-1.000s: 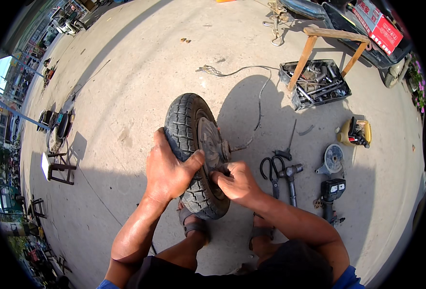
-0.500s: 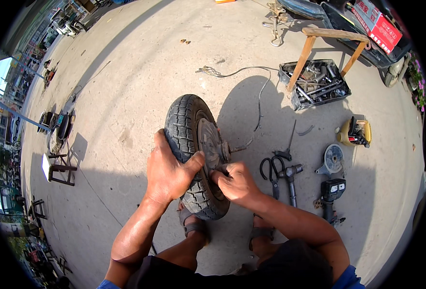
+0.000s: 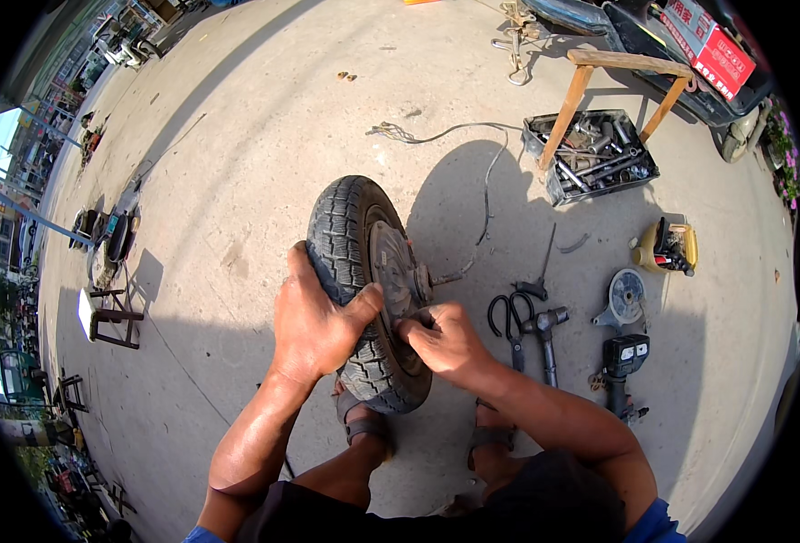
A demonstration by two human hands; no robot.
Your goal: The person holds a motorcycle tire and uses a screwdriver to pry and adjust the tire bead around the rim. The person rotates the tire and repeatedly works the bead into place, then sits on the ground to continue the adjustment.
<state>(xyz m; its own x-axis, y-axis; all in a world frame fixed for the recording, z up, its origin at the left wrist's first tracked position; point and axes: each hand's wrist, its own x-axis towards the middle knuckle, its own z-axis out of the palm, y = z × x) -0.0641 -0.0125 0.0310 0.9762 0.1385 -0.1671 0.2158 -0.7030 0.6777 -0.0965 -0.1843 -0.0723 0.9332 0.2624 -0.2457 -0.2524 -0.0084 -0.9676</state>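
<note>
A small wheel with a black treaded tyre (image 3: 335, 217) and a grey metal hub (image 3: 391, 258) stands tilted on the ground in front of my feet. My left hand (image 3: 314, 321) grips the tyre from the left, thumb over its near sidewall. On the other side my right hand (image 3: 442, 342) has its fingers closed at the rim beside the hub; whatever they pinch is hidden. An axle end (image 3: 425, 282) sticks out of the hub to the right, and a dark cable (image 3: 490, 195) runs away from it over the concrete.
Right of the wheel lie black-handled scissors (image 3: 512, 326), a hammer-like metal tool (image 3: 547, 339), a round hub cover (image 3: 624, 299) and a black power tool (image 3: 623, 366). Farther off are a yellow container (image 3: 680, 237), a crate of sockets (image 3: 558, 188) with a wooden handle, and a stool (image 3: 110, 317) at left.
Almost nothing differs. Both hands keep their places on the wheel, with only a very slight shift of the right fingers at the rim.
</note>
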